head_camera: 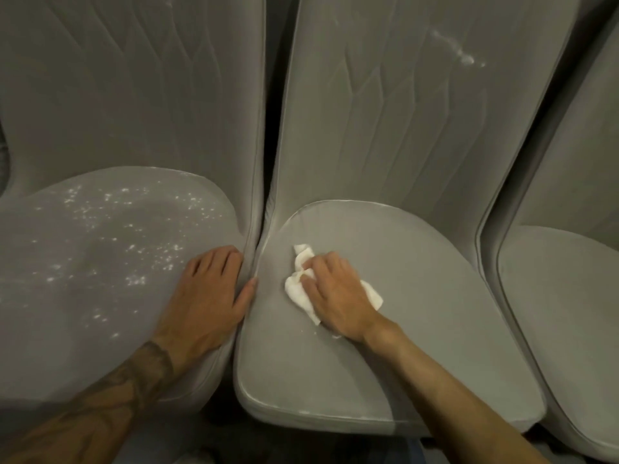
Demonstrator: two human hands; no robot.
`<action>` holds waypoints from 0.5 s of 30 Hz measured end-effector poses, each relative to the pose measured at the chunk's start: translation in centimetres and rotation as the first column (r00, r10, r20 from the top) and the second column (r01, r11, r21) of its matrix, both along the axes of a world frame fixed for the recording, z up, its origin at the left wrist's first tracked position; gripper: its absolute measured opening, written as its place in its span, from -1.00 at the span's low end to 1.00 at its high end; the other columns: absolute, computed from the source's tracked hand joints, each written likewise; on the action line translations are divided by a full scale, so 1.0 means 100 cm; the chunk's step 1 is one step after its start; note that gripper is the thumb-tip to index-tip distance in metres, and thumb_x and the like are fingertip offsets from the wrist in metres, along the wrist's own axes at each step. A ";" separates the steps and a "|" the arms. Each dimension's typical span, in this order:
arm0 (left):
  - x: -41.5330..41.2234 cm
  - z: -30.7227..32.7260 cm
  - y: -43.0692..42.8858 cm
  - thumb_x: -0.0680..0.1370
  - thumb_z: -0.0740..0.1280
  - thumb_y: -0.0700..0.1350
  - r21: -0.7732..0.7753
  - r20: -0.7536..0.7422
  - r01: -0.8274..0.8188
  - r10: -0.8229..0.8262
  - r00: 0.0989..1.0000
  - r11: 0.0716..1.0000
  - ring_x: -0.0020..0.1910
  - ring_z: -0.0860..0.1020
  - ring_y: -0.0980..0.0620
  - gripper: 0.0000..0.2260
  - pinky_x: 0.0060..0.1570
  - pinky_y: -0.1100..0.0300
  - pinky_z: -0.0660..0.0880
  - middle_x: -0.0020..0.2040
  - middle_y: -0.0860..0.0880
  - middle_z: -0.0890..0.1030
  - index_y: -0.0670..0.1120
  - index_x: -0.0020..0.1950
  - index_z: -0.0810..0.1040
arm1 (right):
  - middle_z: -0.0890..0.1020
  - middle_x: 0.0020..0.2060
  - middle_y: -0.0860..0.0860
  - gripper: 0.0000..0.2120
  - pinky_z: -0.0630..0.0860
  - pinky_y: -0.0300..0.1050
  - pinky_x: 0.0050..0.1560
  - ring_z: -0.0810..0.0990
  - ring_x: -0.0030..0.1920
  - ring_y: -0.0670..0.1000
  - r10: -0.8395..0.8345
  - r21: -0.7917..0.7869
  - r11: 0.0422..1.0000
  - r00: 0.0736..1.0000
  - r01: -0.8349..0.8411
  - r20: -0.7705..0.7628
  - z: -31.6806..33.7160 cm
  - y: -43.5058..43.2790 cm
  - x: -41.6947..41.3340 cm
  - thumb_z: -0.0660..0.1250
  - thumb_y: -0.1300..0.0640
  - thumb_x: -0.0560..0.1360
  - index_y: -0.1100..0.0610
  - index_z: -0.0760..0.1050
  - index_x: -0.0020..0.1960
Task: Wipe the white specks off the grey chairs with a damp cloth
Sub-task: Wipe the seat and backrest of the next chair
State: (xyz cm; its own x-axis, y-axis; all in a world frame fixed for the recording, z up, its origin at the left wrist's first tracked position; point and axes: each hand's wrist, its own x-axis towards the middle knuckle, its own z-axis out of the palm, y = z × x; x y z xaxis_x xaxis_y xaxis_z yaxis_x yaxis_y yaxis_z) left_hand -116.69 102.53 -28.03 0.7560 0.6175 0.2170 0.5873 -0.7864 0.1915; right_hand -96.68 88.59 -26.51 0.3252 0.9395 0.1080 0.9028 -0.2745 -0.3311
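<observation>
Three grey upholstered chairs stand side by side. My right hand presses a crumpled white cloth onto the left part of the middle chair's seat, fingers curled over it. My left hand rests flat on the right edge of the left chair's seat, thumb reaching toward the gap between the chairs. White specks are scattered over the left seat. A white smear marks the middle chair's backrest. A few small white bits lie by my right wrist.
A third grey chair stands at the right, partly cut off by the frame. The backrests rise close together with narrow dark gaps between them. Dark floor shows below the front edges of the seats.
</observation>
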 end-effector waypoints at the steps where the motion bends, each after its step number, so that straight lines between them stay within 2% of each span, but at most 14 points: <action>1: 0.000 -0.001 0.000 0.67 0.06 0.16 0.009 0.002 0.005 -0.005 1.000 1.000 0.20 0.52 -0.15 -0.58 0.29 -0.05 0.38 0.23 -0.14 0.56 -0.12 0.24 0.49 | 0.45 0.14 0.12 -0.71 0.31 0.05 0.21 0.40 0.10 0.17 -0.081 -0.021 0.996 0.997 0.081 0.016 0.002 0.000 0.013 0.08 -0.01 0.68 0.13 0.41 0.26; 3: 0.000 -0.002 0.001 0.67 0.08 0.16 0.028 0.006 0.012 -0.012 1.000 1.000 0.19 0.51 -0.14 -0.61 0.27 -0.04 0.37 0.22 -0.12 0.54 -0.11 0.23 0.47 | 0.45 0.14 0.14 -0.70 0.30 0.06 0.20 0.41 0.10 0.19 -0.255 -0.042 0.965 0.963 0.259 0.082 0.003 0.001 0.028 0.05 0.00 0.68 0.15 0.40 0.26; 5: 0.000 -0.003 0.002 0.67 0.09 0.15 0.041 0.013 0.011 -0.012 1.000 0.999 0.19 0.50 -0.14 -0.63 0.26 -0.04 0.37 0.22 -0.12 0.54 -0.10 0.22 0.46 | 0.46 0.15 0.13 -0.70 0.29 0.06 0.17 0.40 0.10 0.18 -0.359 -0.023 0.931 0.925 0.365 0.124 0.001 0.004 0.014 0.01 0.01 0.68 0.14 0.38 0.25; 7: 0.001 -0.004 0.003 0.66 0.09 0.14 0.044 0.014 0.010 -0.010 1.000 0.999 0.17 0.51 -0.14 -0.63 0.24 -0.05 0.38 0.21 -0.12 0.54 -0.11 0.21 0.47 | 0.46 0.12 0.12 -0.72 0.28 0.08 0.12 0.40 0.07 0.17 -0.302 0.027 0.953 0.952 0.301 0.052 -0.004 0.004 -0.024 0.03 0.01 0.66 0.12 0.39 0.22; 10: 0.001 -0.006 0.003 0.65 0.08 0.14 0.043 0.013 0.010 -0.011 1.000 0.999 0.14 0.53 -0.16 -0.61 0.20 -0.07 0.42 0.18 -0.15 0.56 -0.13 0.19 0.49 | 0.43 0.08 0.05 -0.72 0.35 0.05 0.10 0.38 0.01 0.10 -0.032 0.080 0.996 0.998 0.037 -0.055 -0.007 -0.012 -0.066 0.03 -0.06 0.63 0.05 0.39 0.19; 11: 0.001 -0.006 0.002 0.65 0.09 0.14 0.046 0.017 0.011 -0.011 1.000 0.999 0.14 0.53 -0.17 -0.61 0.19 -0.08 0.42 0.18 -0.15 0.56 -0.13 0.19 0.49 | 0.42 0.08 0.04 -0.72 0.36 0.05 0.12 0.37 0.02 0.09 0.010 0.070 0.998 0.998 -0.006 -0.063 -0.004 -0.016 -0.062 0.03 -0.07 0.64 0.04 0.39 0.20; 13: 0.001 -0.006 0.002 0.64 0.11 0.14 0.058 0.030 0.006 -0.007 1.000 0.998 0.15 0.52 -0.19 -0.61 0.20 -0.08 0.40 0.19 -0.16 0.56 -0.14 0.19 0.49 | 0.43 0.10 0.07 -0.72 0.34 0.08 0.16 0.39 0.05 0.13 -0.023 0.028 0.999 0.999 0.024 -0.043 0.001 -0.019 -0.038 0.06 -0.05 0.67 0.08 0.40 0.23; 15: 0.002 -0.005 0.003 0.64 0.12 0.14 0.070 0.039 0.011 -0.014 0.999 0.997 0.13 0.51 -0.18 -0.64 0.19 -0.06 0.38 0.18 -0.15 0.54 -0.12 0.18 0.47 | 0.44 0.12 0.11 -0.72 0.31 0.06 0.17 0.41 0.08 0.17 -0.157 -0.018 0.987 0.988 0.157 0.006 0.007 -0.021 -0.009 0.08 -0.02 0.68 0.11 0.41 0.25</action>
State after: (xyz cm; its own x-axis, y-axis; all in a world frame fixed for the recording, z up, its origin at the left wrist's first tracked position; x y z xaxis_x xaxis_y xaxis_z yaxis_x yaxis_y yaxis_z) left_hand -116.52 102.80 -28.57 0.7536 0.5904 0.2889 0.5706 -0.8058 0.1583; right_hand -97.59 86.46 -25.85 0.4682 0.8787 0.0928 0.8496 -0.4189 -0.3205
